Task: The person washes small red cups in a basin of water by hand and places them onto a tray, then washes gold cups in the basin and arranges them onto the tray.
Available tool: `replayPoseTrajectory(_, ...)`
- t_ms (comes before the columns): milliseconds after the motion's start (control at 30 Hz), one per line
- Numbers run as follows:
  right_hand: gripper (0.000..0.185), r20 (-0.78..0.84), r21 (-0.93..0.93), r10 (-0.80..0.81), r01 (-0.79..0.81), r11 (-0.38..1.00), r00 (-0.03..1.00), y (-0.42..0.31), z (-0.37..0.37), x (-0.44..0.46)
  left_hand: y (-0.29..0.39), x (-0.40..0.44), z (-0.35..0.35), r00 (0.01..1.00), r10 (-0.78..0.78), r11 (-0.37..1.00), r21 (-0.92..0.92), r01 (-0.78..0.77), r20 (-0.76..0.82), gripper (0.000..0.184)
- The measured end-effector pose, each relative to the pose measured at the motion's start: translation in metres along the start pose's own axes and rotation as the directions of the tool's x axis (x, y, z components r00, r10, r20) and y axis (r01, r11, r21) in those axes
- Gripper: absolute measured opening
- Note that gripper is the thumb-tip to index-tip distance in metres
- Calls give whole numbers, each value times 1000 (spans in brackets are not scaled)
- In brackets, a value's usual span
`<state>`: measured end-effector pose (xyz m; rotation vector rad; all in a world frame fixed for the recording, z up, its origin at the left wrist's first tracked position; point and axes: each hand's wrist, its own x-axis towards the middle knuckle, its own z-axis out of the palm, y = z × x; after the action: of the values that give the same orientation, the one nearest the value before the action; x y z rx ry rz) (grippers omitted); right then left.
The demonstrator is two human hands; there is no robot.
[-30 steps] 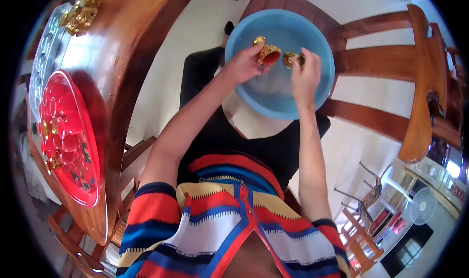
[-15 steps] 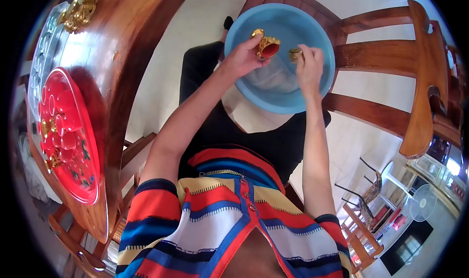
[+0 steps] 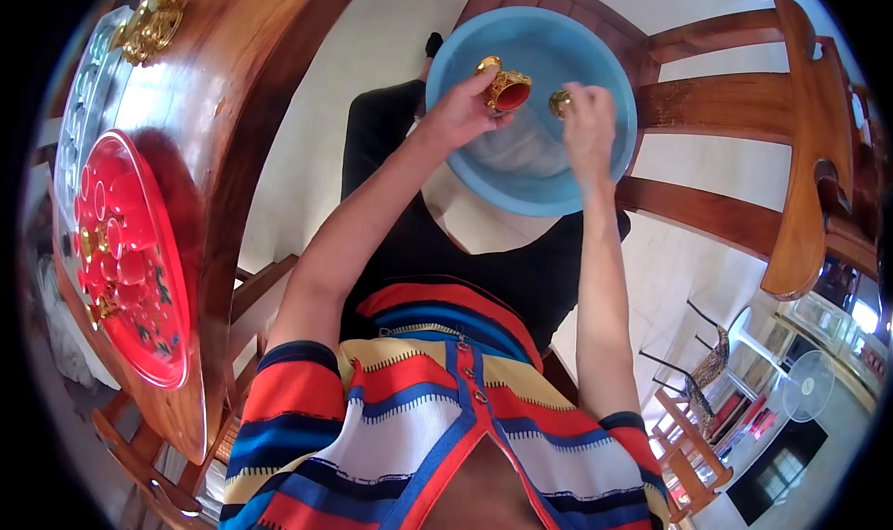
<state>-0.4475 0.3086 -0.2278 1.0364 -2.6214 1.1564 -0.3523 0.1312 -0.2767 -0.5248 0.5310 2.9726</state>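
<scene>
My left hand (image 3: 462,113) is closed around an ornate gold cup (image 3: 502,90), tilted so its red inside faces me. A small round gold piece (image 3: 559,104), perhaps a lid, is pinched in the fingers of my right hand (image 3: 589,125). Both hands are over a light blue plastic basin (image 3: 625,137), a short gap apart. A pale cloth (image 3: 523,148) lies in the bottom of the basin, seemingly under water.
The basin stands on a wooden chair (image 3: 716,111) with a slatted back. On the wooden table (image 3: 246,74) at left are a red tray (image 3: 172,297) with red cups and gold pieces, more gold pieces (image 3: 153,27), and clear glassware (image 3: 79,111). A white fan (image 3: 807,386) stands at lower right.
The small gold piece in my right hand has turned, showing a rounder, shinier face. My left hand and the cup have hardly moved.
</scene>
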Motion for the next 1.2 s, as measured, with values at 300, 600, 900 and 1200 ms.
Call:
replayPoseTrajectory(300,20,61,657,376,-321,682,925,-35,-31,21,-1,3,-1,998,49,998,-34,-48,39,33)
replayPoseTrajectory(600,26,-99,-94,-150,141,986,984,0,13,8,-4,8,-8,999,47,996,-74,-45,24,32)
replayPoseTrajectory(900,19,132,979,372,-179,96,919,-25,-31,35,-1,3,-1,998,55,998,9,-55,26,32)
replayPoseTrajectory(1200,28,-106,48,-55,61,997,993,-37,-20,36,-3,6,-8,998,32,999,41,-34,57,33)
